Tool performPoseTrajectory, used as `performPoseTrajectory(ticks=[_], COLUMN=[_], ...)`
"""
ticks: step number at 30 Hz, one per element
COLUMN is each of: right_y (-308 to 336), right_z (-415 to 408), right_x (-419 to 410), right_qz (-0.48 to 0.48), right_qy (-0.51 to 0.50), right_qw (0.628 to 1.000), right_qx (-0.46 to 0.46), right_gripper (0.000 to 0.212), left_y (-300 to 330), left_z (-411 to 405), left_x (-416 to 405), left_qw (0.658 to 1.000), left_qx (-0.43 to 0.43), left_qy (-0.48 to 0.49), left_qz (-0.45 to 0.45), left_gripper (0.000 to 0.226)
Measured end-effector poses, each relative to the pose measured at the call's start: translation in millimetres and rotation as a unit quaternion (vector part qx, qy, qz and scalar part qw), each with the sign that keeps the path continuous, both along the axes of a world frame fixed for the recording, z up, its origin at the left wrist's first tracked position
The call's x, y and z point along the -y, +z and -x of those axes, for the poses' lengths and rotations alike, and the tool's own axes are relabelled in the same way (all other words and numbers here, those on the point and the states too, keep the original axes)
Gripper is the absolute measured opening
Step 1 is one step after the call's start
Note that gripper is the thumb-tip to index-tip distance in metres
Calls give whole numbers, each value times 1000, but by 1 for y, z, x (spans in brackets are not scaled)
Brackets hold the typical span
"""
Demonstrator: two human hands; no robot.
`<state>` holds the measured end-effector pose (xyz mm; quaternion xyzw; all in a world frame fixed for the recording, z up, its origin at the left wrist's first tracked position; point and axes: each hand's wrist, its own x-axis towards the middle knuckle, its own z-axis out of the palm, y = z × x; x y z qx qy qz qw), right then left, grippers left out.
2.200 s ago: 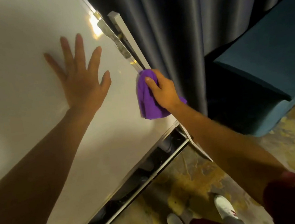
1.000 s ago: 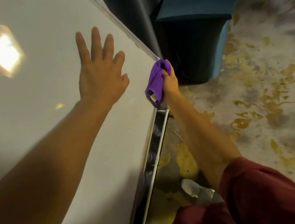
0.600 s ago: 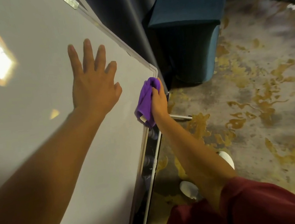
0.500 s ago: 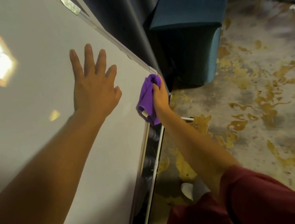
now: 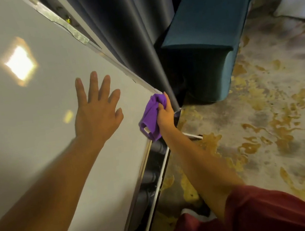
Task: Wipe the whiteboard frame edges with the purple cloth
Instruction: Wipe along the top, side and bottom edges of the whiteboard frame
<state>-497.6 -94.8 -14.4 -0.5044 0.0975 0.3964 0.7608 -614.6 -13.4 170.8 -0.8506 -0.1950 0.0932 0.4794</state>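
Observation:
The whiteboard point(image 5: 34, 129) fills the left of the view, its silver frame edge point(image 5: 123, 72) running down its right side to the bottom right corner. My left hand point(image 5: 97, 110) lies flat on the board surface with fingers spread. My right hand point(image 5: 165, 113) is closed around the bunched purple cloth point(image 5: 151, 115) and presses it against the frame at that bottom right corner. A white tag shows on the cloth's lower fold.
The pen tray point(image 5: 152, 182) runs under the bottom frame edge. A dark grey curtain point(image 5: 128, 32) hangs just behind the board. A teal upholstered bench point(image 5: 205, 37) stands on the patterned beige and gold floor point(image 5: 265, 130) to the right.
My right hand with the cloth slid down the right frame edge to the bottom corner and has stayed there for the last half second. My left hand stays flat on the board.

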Motion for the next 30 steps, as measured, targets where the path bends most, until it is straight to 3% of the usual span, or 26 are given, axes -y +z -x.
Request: performPoseTrajectory(ticks=[5, 9, 16, 21, 26, 30], right_y=[-7, -15, -12, -10, -7, 1], right_z=[33, 78, 127, 193, 222, 228], right_x=[8, 22, 49, 63, 77, 79], right_qz=[12, 23, 40, 65, 78, 78], right_qy=[19, 48, 36, 7, -48, -50], right_qw=[1000, 999, 998, 997, 996, 995], right_qx=[5, -10, 10, 48, 22, 24], right_gripper=[51, 44, 40, 50, 26, 27], left_y=[-3, -3, 12, 11, 8, 26], left_z=[5, 4, 16, 78, 164, 186], left_x=[-4, -3, 15, 49, 81, 72], left_qw=[1000, 1000, 998, 993, 990, 992], left_qx=[2, 6, -7, -32, -75, -59], left_qy=[-1, -3, -16, -48, -62, -37], left_qz=[-5, -8, 59, 104, 101, 107], left_gripper=[85, 84, 81, 72, 68, 66])
